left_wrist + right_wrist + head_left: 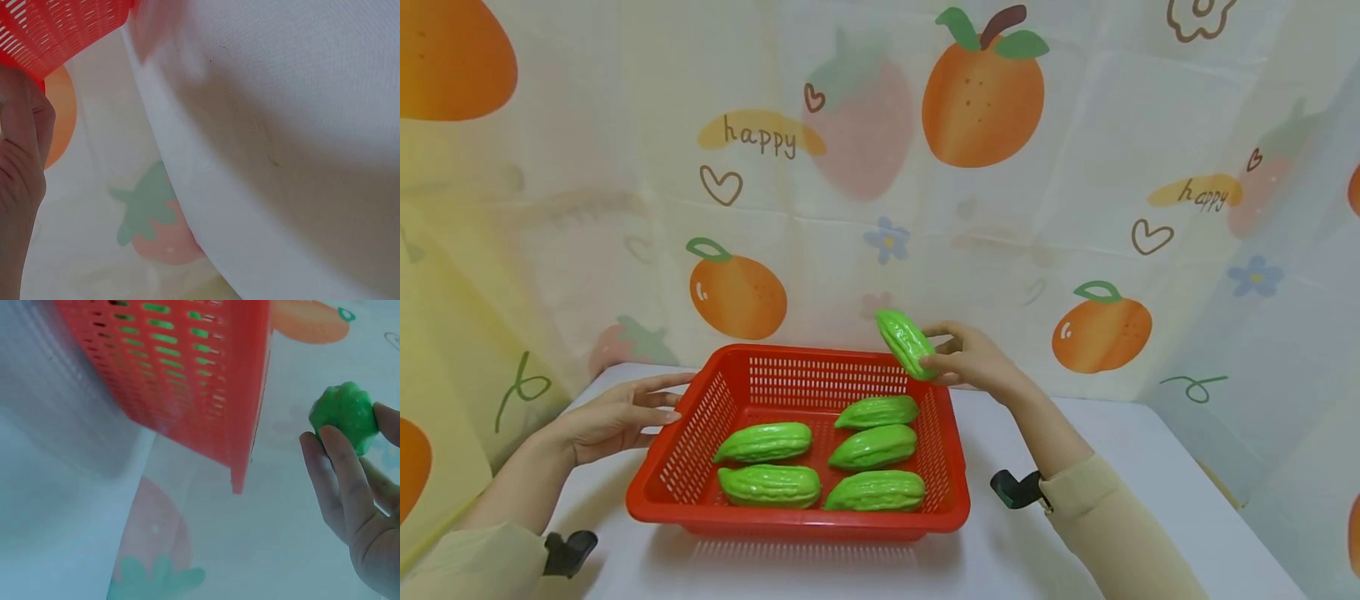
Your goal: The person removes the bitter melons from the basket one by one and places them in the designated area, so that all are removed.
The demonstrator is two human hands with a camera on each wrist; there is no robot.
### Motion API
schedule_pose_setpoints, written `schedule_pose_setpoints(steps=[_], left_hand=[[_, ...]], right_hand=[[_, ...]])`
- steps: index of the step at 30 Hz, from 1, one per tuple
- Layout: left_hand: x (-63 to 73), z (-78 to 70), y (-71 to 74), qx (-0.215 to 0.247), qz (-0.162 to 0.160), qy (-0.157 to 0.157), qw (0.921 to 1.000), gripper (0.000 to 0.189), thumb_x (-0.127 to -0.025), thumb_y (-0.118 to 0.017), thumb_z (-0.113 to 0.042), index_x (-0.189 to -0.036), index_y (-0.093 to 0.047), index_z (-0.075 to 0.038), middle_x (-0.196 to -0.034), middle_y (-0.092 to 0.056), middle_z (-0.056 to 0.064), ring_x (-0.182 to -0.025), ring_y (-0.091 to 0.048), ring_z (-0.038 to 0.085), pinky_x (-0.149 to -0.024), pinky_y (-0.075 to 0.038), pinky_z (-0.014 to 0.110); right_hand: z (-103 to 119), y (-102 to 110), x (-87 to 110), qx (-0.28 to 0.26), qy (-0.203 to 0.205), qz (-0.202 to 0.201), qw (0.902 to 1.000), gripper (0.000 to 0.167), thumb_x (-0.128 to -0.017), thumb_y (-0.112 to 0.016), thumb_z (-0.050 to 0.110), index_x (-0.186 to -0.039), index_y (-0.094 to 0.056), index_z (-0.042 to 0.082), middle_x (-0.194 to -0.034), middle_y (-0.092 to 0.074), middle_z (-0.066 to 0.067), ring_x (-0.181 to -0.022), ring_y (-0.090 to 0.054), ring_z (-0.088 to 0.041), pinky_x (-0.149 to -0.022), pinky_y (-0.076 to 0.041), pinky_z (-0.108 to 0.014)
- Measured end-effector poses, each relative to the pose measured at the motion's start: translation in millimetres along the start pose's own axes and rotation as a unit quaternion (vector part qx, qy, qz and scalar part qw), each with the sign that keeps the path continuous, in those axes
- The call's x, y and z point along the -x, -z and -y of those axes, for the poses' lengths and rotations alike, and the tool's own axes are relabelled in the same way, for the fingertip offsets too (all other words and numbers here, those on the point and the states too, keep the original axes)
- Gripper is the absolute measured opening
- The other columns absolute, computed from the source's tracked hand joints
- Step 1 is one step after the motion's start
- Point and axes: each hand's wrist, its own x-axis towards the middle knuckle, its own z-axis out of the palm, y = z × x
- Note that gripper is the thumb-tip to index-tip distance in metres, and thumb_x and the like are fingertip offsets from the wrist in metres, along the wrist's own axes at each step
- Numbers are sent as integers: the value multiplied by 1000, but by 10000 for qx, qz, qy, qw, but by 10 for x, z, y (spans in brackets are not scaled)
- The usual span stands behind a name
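A red plastic basket (797, 520) with slotted walls stands on the white table. Several green, ridged bitter melons lie inside, among them one at front left (769, 486) and one at front right (876, 491). Over the basket's back right corner, my right hand (973, 360) pinches another bitter melon (904, 343) between thumb and fingers, tilted and raised above the rim. In the right wrist view, this bitter melon (345, 415) shows end-on. My left hand (613, 417) holds the basket's left rim; its fingertips are partly hidden in the left wrist view.
White cloth covers the table (1000, 567). Behind it hangs a pale curtain (850, 250) printed with fruit, hearts and flowers. Black wrist mounts (1017, 489) sit at both sleeves.
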Motion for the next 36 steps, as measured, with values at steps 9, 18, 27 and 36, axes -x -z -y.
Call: schedule_pose_setpoints(steps=[9,18,27,36], left_hand=[[11,-24,-17,121,96,-39,9999,47,-102,-45,-6,-139,-48,-35,-121,-67,-6,-105,-69,12,-89,-60,34],[12,-28,-30,128,69,-53,9999,47,-102,-44,-6,-138,-49,-35,-120,-67,-6,-105,-69,12,-89,-61,34],[19,-19,-21,111,19,-37,9999,47,-102,-45,-6,-139,-49,-35,-119,-67,-6,-105,-69,12,-89,-61,34],[15,-22,-27,50,-30,38,10000,47,-102,-46,-7,-141,-46,-34,-119,-67,-6,-105,-68,11,-89,-60,34]], right_hand=[[-160,124,141,-11,90,-308,9995,58,-93,-66,18,-144,-42,4,-124,-57,-28,-96,-72,-31,-86,-61,-38],[-303,256,290,-104,-142,-466,9988,62,-94,-64,20,-145,-36,0,-127,-54,-28,-96,-70,-23,-90,-60,-39],[-466,325,354,-268,-360,-462,9979,64,-94,-62,19,-145,-32,-6,-125,-53,-26,-95,-68,-20,-91,-60,-38],[-674,350,412,-386,-665,-534,9956,65,-93,-61,16,-143,-30,-11,-122,-52,-25,-91,-68,-18,-91,-59,-41]])
